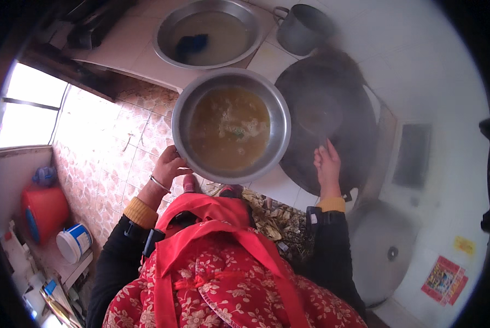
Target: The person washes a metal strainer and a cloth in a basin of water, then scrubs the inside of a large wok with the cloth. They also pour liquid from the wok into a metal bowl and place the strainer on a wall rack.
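Observation:
My left hand (172,167), with a bracelet on the wrist, grips the near left rim of a metal basin (284,127). Brownish liquid with pale foam and a small green bit (237,132) lies in that basin. To the right, my right hand (328,164) is closed on the handle of a ladle or scoop (319,117), whose round bowl is blurred by steam. It is over a large dark wok (351,147) set into the stove top. Steam hides much of the inside of the wok.
Another metal basin (251,45) with cloudy water and a dark blue cloth-like thing stands on the tiled counter (126,53). A metal pot (300,35) is behind the wok. A large round lid (380,254) leans at the right wall. Dry husks or leaves (265,217) lie on the floor below.

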Motion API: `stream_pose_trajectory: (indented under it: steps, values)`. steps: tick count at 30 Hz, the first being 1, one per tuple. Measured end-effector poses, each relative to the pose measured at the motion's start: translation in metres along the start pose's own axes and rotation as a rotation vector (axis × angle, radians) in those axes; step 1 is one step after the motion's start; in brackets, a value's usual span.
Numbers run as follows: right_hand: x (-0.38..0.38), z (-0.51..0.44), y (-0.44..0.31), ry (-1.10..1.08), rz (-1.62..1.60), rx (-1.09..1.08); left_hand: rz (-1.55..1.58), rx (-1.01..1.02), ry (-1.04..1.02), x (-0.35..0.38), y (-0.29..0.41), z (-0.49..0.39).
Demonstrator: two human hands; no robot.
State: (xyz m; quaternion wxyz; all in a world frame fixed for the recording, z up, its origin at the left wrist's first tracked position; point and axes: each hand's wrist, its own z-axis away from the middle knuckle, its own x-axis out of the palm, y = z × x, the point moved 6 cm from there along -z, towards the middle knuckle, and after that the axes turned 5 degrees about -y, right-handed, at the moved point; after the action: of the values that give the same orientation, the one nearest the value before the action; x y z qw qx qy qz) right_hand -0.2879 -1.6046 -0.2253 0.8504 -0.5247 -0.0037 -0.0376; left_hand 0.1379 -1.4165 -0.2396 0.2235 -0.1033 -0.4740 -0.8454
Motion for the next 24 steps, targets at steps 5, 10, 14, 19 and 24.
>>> stream_pose_trajectory:
  steps: [5,10,14,19,24]
  values:
    - [0.037,0.068,-0.048,-0.077,0.162,-0.161,0.055,-0.020,-0.104,-0.004,-0.004,-0.005]
    - [0.070,0.112,-0.061,-0.028,0.553,-0.288,0.099,-0.043,-0.189,-0.006,-0.007,-0.012]
    - [0.101,0.138,-0.064,0.009,0.955,-0.520,0.092,-0.055,-0.192,-0.010,-0.012,-0.017]
    - [0.139,0.158,-0.057,0.004,1.241,-0.697,-0.027,0.004,-0.215,-0.013,-0.017,-0.023]
    - [0.159,0.160,-0.046,-0.019,1.587,-0.705,-0.020,0.120,-0.270,-0.016,-0.020,-0.029]
